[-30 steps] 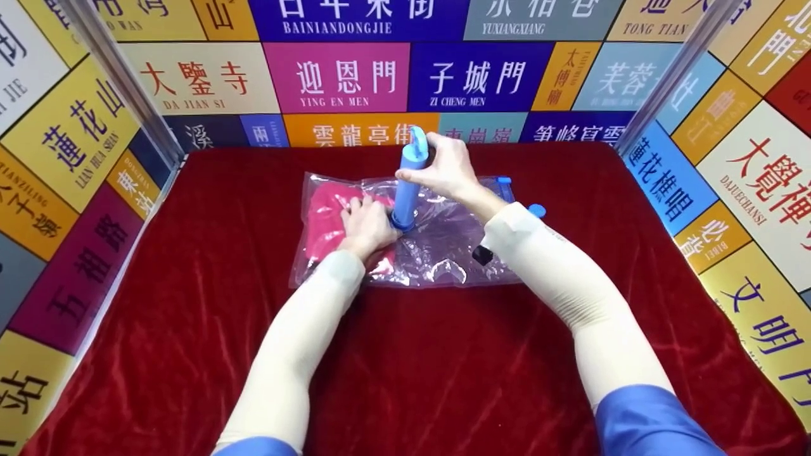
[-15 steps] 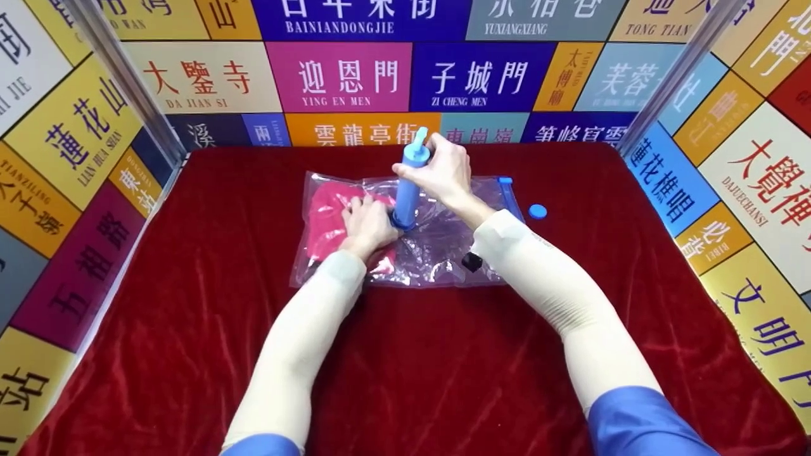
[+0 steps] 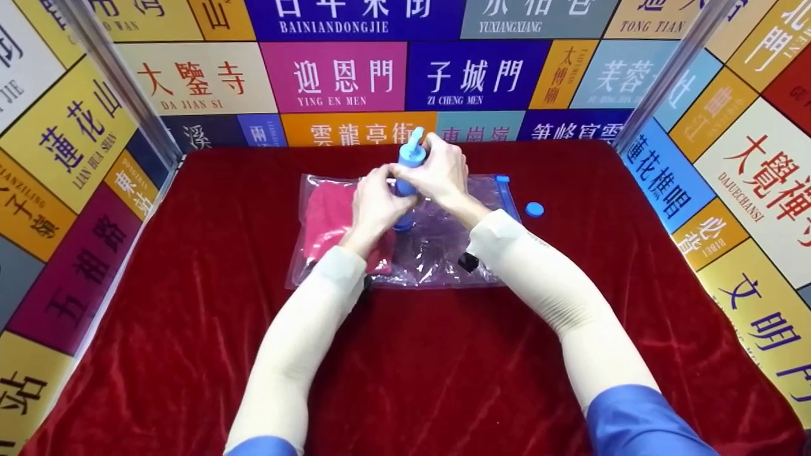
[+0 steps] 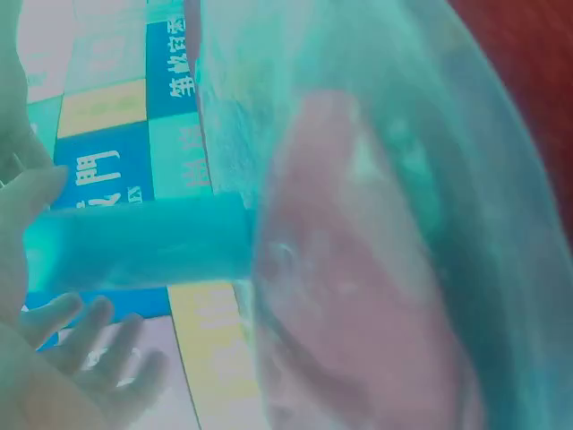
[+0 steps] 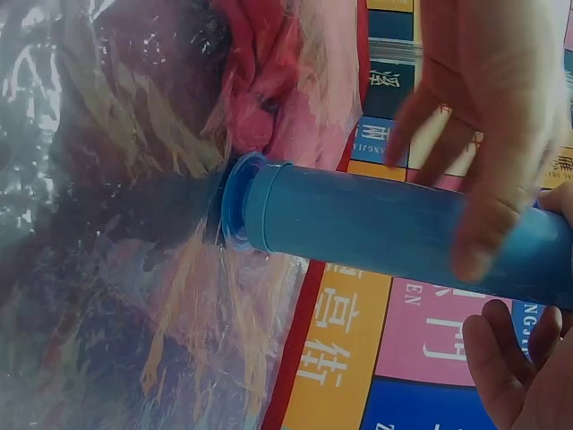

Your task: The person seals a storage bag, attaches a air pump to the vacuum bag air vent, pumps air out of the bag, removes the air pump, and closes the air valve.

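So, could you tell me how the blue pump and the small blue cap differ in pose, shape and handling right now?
The blue pump is a long tube standing upright on the clear bag; the small blue cap is a flat round disc lying on the red cloth beside the bag. The left hand and right hand both grip the pump, while the cap lies untouched. Both are blue.

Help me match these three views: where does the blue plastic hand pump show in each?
Head: blue plastic hand pump upright at centre, both hands on it.
Left wrist: pump lies across the left half.
Right wrist: pump crosses centre to right.
Shared landmark: clear plastic vacuum bag at its base.
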